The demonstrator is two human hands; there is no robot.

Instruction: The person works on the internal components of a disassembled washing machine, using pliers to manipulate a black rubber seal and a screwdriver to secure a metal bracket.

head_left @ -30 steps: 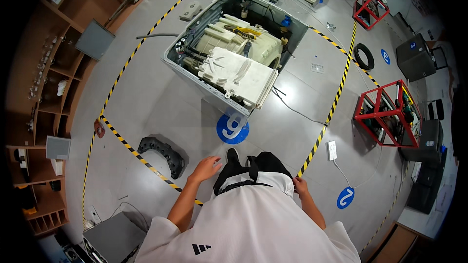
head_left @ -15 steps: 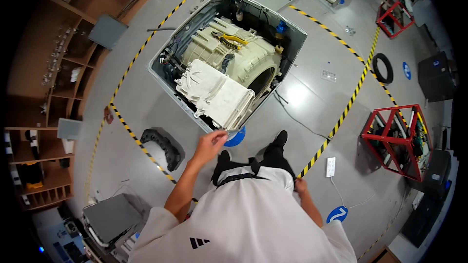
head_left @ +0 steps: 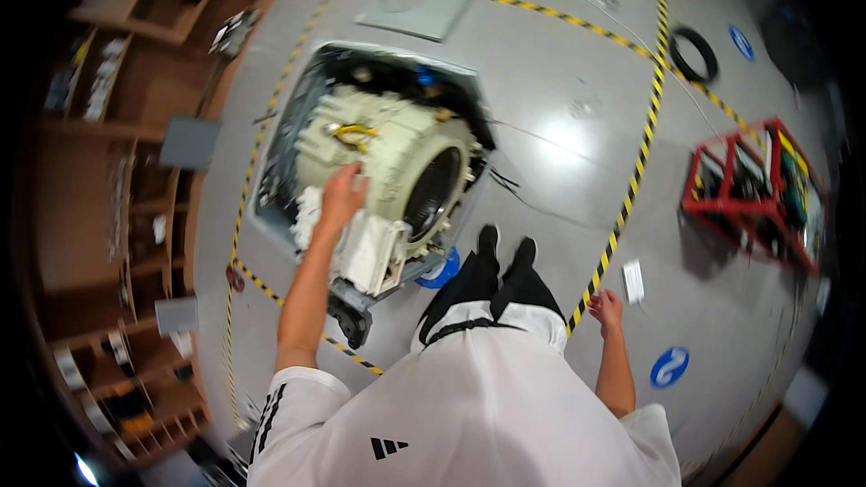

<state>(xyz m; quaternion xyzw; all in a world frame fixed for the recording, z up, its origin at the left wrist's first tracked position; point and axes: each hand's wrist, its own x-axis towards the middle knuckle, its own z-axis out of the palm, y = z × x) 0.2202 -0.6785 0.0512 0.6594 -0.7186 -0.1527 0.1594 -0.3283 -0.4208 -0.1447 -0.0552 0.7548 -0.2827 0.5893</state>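
Your left hand (head_left: 341,197) lies flat, fingers loose, on the cream drum (head_left: 388,162) inside the opened washing machine (head_left: 298,117); your right hand (head_left: 606,309) hangs empty, unclenched.

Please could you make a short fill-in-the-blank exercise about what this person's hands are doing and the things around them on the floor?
1. The left hand rests on the cream ____ of the opened washing machine.
2. The right hand hangs open and holds ____.
3. The frame rack beyond the striped tape is painted ____.

Missing words: drum; nothing; red
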